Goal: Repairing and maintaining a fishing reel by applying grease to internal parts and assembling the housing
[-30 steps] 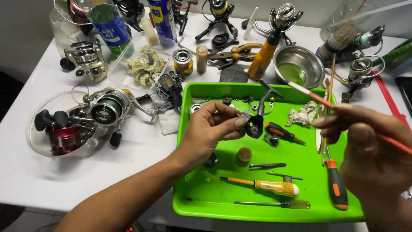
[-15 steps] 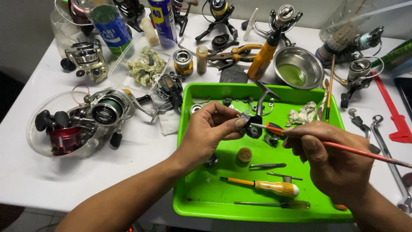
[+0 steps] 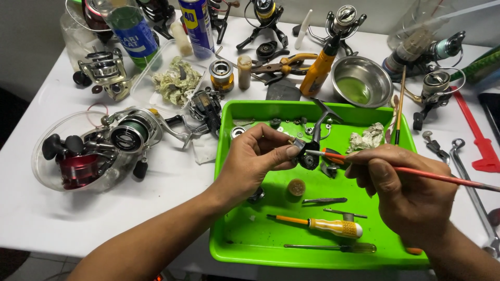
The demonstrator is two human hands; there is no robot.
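Over a bright green tray point(image 3: 245, 244), my left hand point(image 3: 258, 158) pinches a small dark fishing reel part point(image 3: 311, 155) between thumb and fingers. My right hand point(image 3: 406, 190) grips a thin red-handled brush point(image 3: 442, 177); the brush tip touches the reel part. Below the hands, in the tray, lie a yellow-handled screwdriver point(image 3: 325, 225), a second thin screwdriver point(image 3: 333, 247), tweezers point(image 3: 325, 200), a small brown round cap point(image 3: 296, 188) and a crumpled rag point(image 3: 367, 139).
The white table point(image 3: 31, 218) is crowded: spinning reels in a clear bowl point(image 3: 83, 151) at left, a steel bowl with green liquid point(image 3: 362, 82), a spray can point(image 3: 197, 23), pliers point(image 3: 284, 63), a green-labelled bottle point(image 3: 130, 31), wrenches point(image 3: 469, 171) and a red tool point(image 3: 476, 138) at right.
My right hand has swung the brush in from the right, and its tip now rests on the reel part. My left hand has held the part still.
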